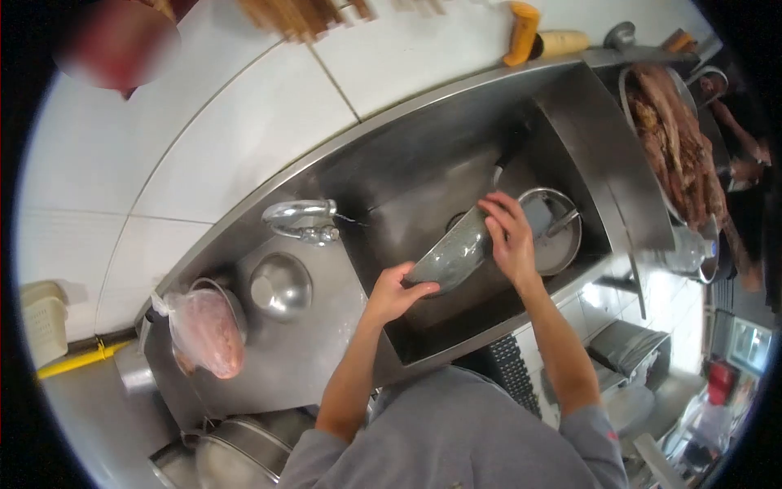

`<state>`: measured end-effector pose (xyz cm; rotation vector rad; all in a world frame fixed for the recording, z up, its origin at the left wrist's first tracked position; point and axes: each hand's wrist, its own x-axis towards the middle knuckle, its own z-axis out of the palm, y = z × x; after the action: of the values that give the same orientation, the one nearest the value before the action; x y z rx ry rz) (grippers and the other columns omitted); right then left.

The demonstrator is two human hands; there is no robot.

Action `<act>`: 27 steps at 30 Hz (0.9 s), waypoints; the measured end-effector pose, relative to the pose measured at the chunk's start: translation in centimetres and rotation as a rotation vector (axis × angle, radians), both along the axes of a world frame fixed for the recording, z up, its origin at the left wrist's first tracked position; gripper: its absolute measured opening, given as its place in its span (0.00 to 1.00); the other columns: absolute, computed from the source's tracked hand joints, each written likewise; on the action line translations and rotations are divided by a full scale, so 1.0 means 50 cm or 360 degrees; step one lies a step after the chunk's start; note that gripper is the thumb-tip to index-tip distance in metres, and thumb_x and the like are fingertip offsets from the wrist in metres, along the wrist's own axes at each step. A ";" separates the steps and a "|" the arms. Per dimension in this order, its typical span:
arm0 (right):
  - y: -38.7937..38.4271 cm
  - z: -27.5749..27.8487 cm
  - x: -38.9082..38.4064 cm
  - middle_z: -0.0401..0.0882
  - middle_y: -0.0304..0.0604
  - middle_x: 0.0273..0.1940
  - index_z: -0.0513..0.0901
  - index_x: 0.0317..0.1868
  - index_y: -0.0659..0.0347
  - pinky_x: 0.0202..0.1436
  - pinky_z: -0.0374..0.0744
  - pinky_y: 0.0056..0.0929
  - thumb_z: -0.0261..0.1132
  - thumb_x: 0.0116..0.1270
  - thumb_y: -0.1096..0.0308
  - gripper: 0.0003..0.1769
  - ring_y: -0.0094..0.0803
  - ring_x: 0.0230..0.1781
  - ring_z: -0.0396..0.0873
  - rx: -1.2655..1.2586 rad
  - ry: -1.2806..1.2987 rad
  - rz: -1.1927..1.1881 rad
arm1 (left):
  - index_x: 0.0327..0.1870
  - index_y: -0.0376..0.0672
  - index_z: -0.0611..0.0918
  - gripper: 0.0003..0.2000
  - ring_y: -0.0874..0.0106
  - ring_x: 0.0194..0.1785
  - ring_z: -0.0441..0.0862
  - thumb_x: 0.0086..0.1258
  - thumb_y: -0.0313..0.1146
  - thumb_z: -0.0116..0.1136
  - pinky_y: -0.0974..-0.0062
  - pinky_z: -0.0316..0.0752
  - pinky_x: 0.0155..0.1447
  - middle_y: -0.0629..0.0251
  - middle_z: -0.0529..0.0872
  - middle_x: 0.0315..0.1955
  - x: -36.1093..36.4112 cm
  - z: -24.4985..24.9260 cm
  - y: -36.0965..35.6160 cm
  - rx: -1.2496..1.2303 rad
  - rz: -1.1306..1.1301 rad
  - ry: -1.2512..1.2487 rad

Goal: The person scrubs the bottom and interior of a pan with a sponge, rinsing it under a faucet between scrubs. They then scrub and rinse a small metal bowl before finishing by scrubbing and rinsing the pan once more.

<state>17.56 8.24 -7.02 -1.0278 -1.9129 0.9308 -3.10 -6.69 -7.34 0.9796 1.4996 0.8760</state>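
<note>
A person is holding a grey-green bowl [456, 253] with both hands, and the bowl is hanging tilted over the deep sink [440, 134]. The left hand [395, 295] is pinching the lower left end, with its thumb lying on the near side. The right hand [511, 243] is gripping the other end, with its fingers curling at the edge. So both hands are clamping on the bowl, one at each end.

The bowl is looking shiny and wet, so it is probably being slippery under bare fingers. It seems to be keeping its round shape, so I am guessing that it is stiff and not squashy. I cannot tell what it is made of; if it is clay, it could be chipping on a hard bump. It is likely weighing a little, but not too much for two hands. The rim is giving the best hold, with thumbs and fingers pressing from both sides.

A round pot [562, 248] is sitting in the sink, just beside the right hand. The shiny tap [300, 224] is poking out over the sink from the left, and a thin line of water seems to be running from it. A metal bowl [281, 287] is resting on the counter [314, 346].
</note>
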 end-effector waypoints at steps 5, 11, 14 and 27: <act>-0.045 0.052 -0.022 0.80 0.43 0.54 0.85 0.51 0.57 0.69 0.71 0.49 0.68 0.55 0.77 0.21 0.48 0.61 0.75 0.0839 -0.0453 0.0492 | 0.45 0.36 0.85 0.15 0.80 0.39 0.84 0.63 0.34 0.74 0.76 0.79 0.46 0.66 0.90 0.35 -0.003 0.010 0.000 -0.0001 0.0077 0.0019; -0.071 0.061 -0.048 0.82 0.44 0.53 0.85 0.48 0.60 0.65 0.73 0.51 0.64 0.55 0.79 0.19 0.50 0.59 0.77 0.0888 -0.0434 0.0477 | 0.44 0.36 0.86 0.15 0.80 0.39 0.84 0.62 0.36 0.74 0.76 0.78 0.45 0.67 0.90 0.35 -0.007 -0.014 0.000 0.0054 0.0142 -0.0004; -0.053 0.052 -0.038 0.83 0.44 0.52 0.86 0.48 0.59 0.64 0.74 0.51 0.63 0.54 0.79 0.18 0.50 0.58 0.77 0.0831 -0.0505 0.0432 | 0.44 0.37 0.86 0.15 0.80 0.37 0.83 0.62 0.35 0.74 0.76 0.77 0.44 0.67 0.90 0.34 -0.002 -0.006 -0.003 0.0070 0.0124 0.0018; 0.014 -0.039 -0.002 0.81 0.46 0.61 0.83 0.58 0.61 0.68 0.71 0.34 0.60 0.74 0.70 0.15 0.41 0.64 0.76 -0.0243 0.0179 -0.0255 | 0.45 0.37 0.85 0.13 0.81 0.39 0.82 0.63 0.32 0.73 0.77 0.77 0.45 0.67 0.89 0.35 -0.011 -0.025 0.001 0.0086 0.0176 -0.0064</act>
<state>17.48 8.95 -8.99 -1.1738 -1.6614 1.0312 -3.66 -6.66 -8.58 0.9195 1.5138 1.0142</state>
